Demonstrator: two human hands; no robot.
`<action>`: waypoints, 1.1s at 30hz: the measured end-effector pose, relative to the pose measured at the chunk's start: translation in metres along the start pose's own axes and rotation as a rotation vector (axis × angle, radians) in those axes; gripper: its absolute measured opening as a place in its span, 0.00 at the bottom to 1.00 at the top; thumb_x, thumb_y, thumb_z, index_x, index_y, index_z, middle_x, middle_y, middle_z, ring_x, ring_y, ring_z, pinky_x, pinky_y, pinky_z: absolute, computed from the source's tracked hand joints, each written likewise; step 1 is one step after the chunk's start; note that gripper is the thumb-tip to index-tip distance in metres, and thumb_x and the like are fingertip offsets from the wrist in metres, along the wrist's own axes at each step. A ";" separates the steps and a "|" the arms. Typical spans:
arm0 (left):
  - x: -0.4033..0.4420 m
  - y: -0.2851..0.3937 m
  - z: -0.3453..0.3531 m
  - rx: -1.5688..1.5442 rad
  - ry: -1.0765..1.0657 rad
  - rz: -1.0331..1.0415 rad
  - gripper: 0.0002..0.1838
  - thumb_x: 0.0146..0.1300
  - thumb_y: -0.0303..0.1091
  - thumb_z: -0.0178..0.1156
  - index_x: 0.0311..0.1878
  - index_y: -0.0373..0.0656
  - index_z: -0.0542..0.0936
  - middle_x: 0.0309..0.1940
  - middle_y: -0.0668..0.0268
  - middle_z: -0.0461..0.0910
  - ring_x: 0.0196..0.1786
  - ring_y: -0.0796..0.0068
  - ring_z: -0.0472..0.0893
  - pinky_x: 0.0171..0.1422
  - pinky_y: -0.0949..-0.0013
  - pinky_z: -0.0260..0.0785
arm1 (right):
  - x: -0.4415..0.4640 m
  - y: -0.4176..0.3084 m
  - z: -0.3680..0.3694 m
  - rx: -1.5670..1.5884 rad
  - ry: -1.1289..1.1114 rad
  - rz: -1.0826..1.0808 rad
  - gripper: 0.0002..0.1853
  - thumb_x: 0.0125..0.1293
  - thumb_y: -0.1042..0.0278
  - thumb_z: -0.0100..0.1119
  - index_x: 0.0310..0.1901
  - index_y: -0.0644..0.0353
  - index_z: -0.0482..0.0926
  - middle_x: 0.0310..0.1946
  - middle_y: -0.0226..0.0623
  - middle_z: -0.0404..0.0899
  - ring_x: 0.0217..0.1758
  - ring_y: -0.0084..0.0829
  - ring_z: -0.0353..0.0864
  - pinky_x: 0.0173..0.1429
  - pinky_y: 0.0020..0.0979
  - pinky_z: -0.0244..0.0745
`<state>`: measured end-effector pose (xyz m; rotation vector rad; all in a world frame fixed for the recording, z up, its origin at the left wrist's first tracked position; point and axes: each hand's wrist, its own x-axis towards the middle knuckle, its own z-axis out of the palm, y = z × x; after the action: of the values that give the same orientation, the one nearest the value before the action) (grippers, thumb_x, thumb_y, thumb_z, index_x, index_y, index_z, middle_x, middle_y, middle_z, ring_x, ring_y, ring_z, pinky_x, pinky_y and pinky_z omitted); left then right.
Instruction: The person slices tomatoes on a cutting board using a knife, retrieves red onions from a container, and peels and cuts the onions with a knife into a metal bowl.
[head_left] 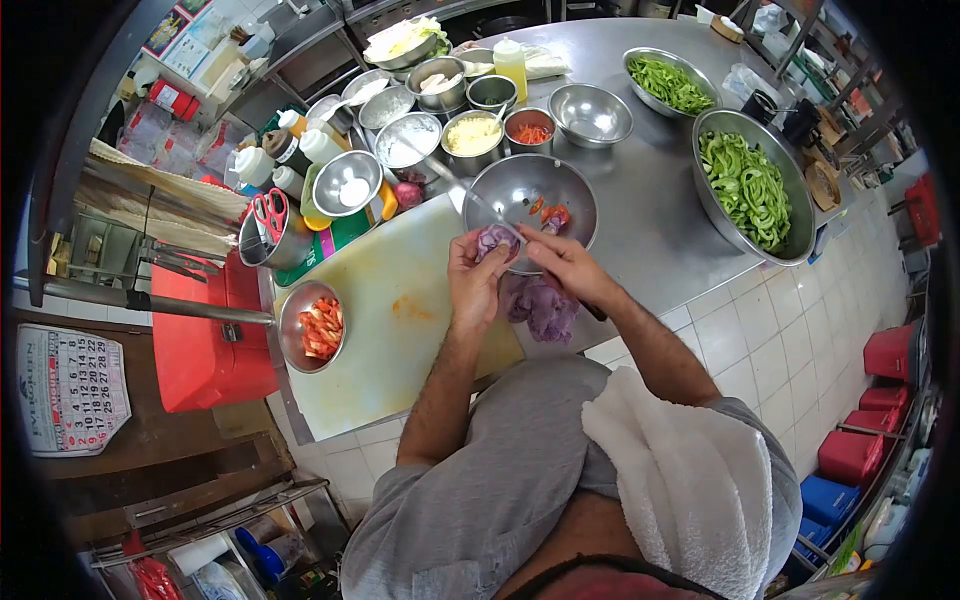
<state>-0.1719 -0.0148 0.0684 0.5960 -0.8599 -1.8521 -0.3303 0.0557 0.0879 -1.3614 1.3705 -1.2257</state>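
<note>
My left hand is closed around a red onion, held over the near rim of a wide metal bowl. My right hand grips a knife, whose blade points up and left past the onion. The dark handle end shows below that hand. Orange-red scraps and a purplish piece lie in the bowl. Just below the hands is a crumpled purple heap; whether it is a bag or peelings I cannot tell. A pale cutting board, stained orange, lies to the left.
A small bowl of cut tomatoes sits at the board's left edge. Large bowls of sliced green peppers stand at right. Bottles, scissors and several ingredient bowls line the back left. A whole red onion lies behind the board.
</note>
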 end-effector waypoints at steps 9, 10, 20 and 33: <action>-0.006 0.005 0.006 -0.165 -0.076 -0.088 0.25 0.62 0.22 0.55 0.63 0.44 0.64 0.51 0.62 0.73 0.51 0.70 0.77 0.59 0.59 0.71 | 0.024 0.001 -0.036 0.204 0.028 0.423 0.30 0.69 0.45 0.47 0.62 0.62 0.67 0.12 0.25 0.63 0.11 0.17 0.59 0.14 0.23 0.56; -0.004 0.004 0.004 -0.135 -0.070 -0.061 0.27 0.63 0.23 0.55 0.65 0.44 0.63 0.52 0.63 0.73 0.51 0.72 0.77 0.59 0.61 0.71 | 0.024 0.001 -0.038 0.185 -0.009 0.477 0.30 0.69 0.45 0.48 0.62 0.63 0.66 0.13 0.26 0.65 0.11 0.17 0.59 0.13 0.24 0.55; 0.003 -0.005 0.012 0.021 0.064 -0.137 0.22 0.62 0.21 0.54 0.61 0.38 0.67 0.48 0.64 0.75 0.48 0.72 0.78 0.50 0.66 0.74 | -0.003 -0.015 -0.003 -0.031 -0.021 0.177 0.40 0.64 0.43 0.54 0.69 0.59 0.54 0.52 0.50 0.72 0.53 0.39 0.75 0.56 0.35 0.70; 0.002 -0.008 0.002 -0.017 0.016 0.018 0.18 0.56 0.14 0.55 0.50 0.37 0.68 0.44 0.61 0.75 0.44 0.71 0.80 0.44 0.69 0.77 | -0.009 -0.017 0.007 -0.347 -0.060 0.049 0.38 0.66 0.40 0.47 0.69 0.58 0.56 0.57 0.56 0.71 0.61 0.49 0.71 0.64 0.39 0.63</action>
<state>-0.1786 -0.0137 0.0631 0.5901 -0.8360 -1.8346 -0.3193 0.0649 0.1030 -1.5750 1.6163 -0.9358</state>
